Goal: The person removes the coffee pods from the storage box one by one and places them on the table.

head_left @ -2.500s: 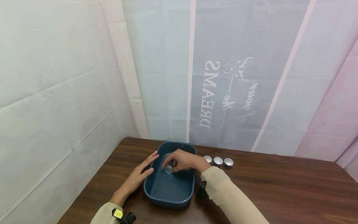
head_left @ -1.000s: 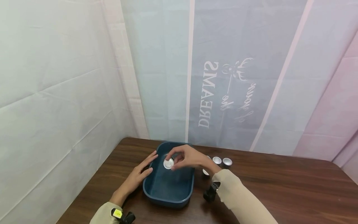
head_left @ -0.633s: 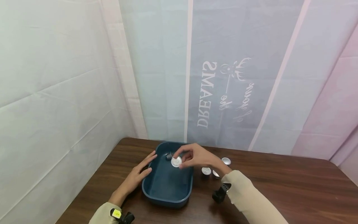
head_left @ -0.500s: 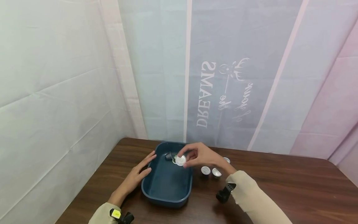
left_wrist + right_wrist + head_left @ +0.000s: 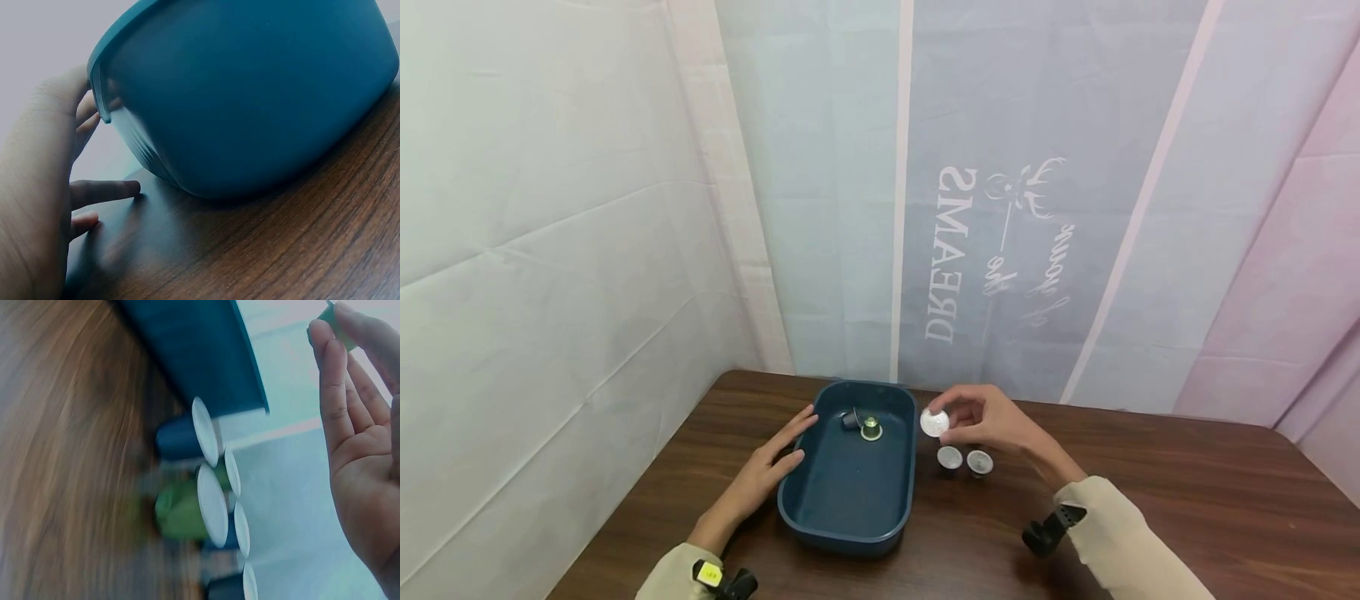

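My right hand (image 5: 992, 421) pinches a coffee capsule (image 5: 935, 422) between thumb and fingertips, its pale foil lid facing the head camera. In the right wrist view its body shows green. It hangs just right of the deep blue plastic tub (image 5: 853, 533). My left hand (image 5: 763, 471) lies along the tub's left rim with fingers stretched out. Inside the tub are a dark capsule (image 5: 851, 420) lying on its side and a green capsule (image 5: 871, 427) standing lid down. Below my right hand, two capsules stand lid up: a dark blue one (image 5: 178, 439) and a green one (image 5: 178, 512).
More lid-up capsules, among them a dark one (image 5: 228, 587), stand behind the front pair and are hidden by my right hand in the head view. The brown wooden table (image 5: 1150, 483) extends right. A printed curtain (image 5: 1000, 250) hangs along its back edge.
My right hand has lifted the capsule out of the tub and carried it right, past the right rim. The green capsule inside and the front pair on the table are uncovered. My left hand stays put.
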Demonstrator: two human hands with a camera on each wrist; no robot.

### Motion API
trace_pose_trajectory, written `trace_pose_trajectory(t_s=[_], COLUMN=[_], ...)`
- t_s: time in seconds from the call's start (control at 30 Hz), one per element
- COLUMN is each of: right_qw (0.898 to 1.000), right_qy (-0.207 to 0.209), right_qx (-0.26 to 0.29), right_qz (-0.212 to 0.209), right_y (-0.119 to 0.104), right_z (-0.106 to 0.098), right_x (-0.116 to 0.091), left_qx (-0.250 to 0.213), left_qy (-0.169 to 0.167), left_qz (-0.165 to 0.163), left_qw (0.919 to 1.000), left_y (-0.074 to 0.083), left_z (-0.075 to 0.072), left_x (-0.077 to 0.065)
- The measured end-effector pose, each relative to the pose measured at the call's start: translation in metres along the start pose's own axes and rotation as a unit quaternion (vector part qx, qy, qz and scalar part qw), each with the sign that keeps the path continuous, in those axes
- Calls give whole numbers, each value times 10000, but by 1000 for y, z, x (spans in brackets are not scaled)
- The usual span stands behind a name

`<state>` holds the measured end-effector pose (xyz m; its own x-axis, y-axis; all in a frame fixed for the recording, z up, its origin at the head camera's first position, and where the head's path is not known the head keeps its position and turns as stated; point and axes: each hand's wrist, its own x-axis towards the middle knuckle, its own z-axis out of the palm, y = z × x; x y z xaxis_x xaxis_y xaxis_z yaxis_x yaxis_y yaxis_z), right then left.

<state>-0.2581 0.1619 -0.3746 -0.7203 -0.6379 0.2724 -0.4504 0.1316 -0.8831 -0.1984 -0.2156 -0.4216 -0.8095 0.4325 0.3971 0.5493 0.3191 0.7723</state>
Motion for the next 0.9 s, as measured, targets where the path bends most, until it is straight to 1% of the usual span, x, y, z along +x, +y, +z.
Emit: trace_pose_trajectory(t_s=[0.23,0.4,0.53,0.67,0.9], right_qw=[9985,9964,9942,9927,9894], right_qy=[442,785,1028,1131,1374], right_qx=[-175,-229,-291,-424,-453], right_qz=[271,235,112,-61,-98], right_y=[8,16,23,32,48], right_z=[-14,-24,-29,-32,-37], right_x=[-29,-51,-66,-79,-98], left_qx=[-6,29,63,85,11], left_qy=[5,1,14,22,2], left_qz=[-27,-20,-26,6,-6], left_qw=[10000,10000,10000,10000,10000], left_y=[1,1,0,0,0], left_z=[0,0,-1,0,0], left_x=[0,0,0,0,0])
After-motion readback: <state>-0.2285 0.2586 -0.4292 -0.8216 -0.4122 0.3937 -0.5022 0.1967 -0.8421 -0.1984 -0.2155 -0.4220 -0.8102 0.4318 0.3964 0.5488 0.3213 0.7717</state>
